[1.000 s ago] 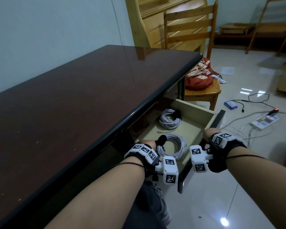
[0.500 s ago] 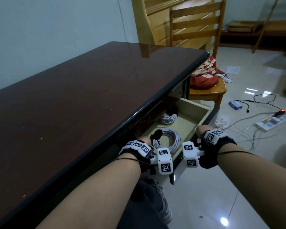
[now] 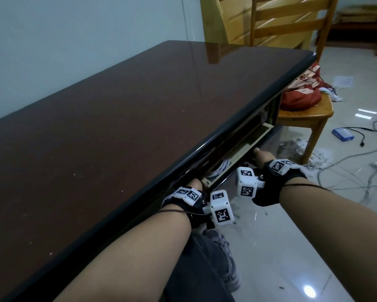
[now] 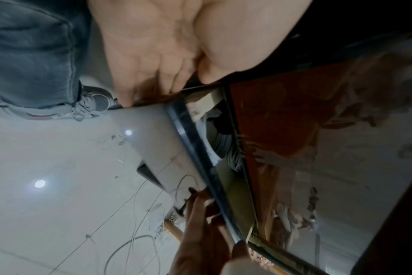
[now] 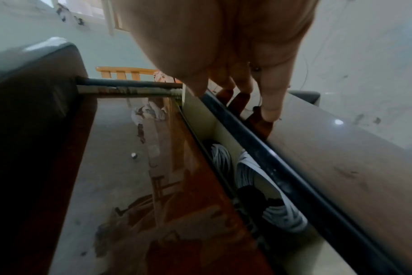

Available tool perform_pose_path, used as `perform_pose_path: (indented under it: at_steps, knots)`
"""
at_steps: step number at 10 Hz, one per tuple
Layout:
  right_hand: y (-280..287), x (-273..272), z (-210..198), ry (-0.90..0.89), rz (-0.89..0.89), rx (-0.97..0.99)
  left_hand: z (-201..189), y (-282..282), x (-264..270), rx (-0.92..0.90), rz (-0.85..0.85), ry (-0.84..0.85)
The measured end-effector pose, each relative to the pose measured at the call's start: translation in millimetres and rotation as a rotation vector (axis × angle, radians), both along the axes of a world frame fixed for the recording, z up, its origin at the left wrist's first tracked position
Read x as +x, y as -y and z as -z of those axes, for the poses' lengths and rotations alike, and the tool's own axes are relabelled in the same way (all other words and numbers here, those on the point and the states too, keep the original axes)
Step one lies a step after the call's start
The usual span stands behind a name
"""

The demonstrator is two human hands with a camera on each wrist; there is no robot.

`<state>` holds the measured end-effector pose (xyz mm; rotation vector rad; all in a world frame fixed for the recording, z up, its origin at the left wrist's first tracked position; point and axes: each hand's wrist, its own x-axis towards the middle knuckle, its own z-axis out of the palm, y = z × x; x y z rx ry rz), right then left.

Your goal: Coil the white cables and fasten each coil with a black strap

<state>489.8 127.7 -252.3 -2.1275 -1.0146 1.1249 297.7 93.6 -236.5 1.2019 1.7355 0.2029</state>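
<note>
A: Where are the coiled white cables [image 5: 280, 210] now?

B: Lying flat in the pale wooden drawer [image 5: 200, 109] under the dark glossy table [image 3: 109, 131]. The right wrist view shows two coils side by side along the drawer's length, the nearer one bound by a black strap [image 5: 256, 197]. From the head view only a sliver of white coil [image 3: 220, 168] peeks through the gap.

A: Which way does the drawer run?

B: Its long axis lies parallel to the table's front edge, and its dark front panel [image 4: 195, 141] stands nearly flush beneath that edge.

A: What differs from half a second ago?

B: Then the drawer stood well out and both coils showed plainly from above. Now it is pushed almost shut, only a narrow slot left, and both hands have gone forward with it.

A: And the hands?

B: Both arms reach forward and down, wrists level. The left hand [image 4: 153, 52] sits at the near end of the panel, its fingers [image 4: 129, 91] straight against the face, thumb at the top edge. The right hand [image 5: 238, 46] presses at the far end, fingers [image 5: 270, 104] extended, tips on the glossy front, thumb by the upper rim. Neither grips anything; both are flat, pushing.
</note>
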Motion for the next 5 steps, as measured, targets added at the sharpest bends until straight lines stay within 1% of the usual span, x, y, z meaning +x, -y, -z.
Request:
perform_pose_path:
  at_steps: [1,2,3,4,5]
  knots:
    - [-16.6,-16.0,6.8,-0.081,0.063,0.021,2.1,3.9,-12.2,0.100,-0.159,-0.285]
    - [-21.7,-28.4,-0.6,-0.160,0.121,0.016,-21.1,17.2,-18.3,0.197,-0.144,-0.285]
    - [-25.7,-27.4,-1.2,-0.173,0.114,0.003,-12.8,5.8,-35.1,0.259,0.021,-0.457]
    - [-24.2,-25.2,3.0,-0.202,0.140,0.011,-5.6,2.7,-30.3,0.041,0.126,-0.320]
    - [-17.7,-28.4,5.8,-0.274,0.161,0.009,-18.6,15.0,-40.2,0.066,-0.216,-0.073]
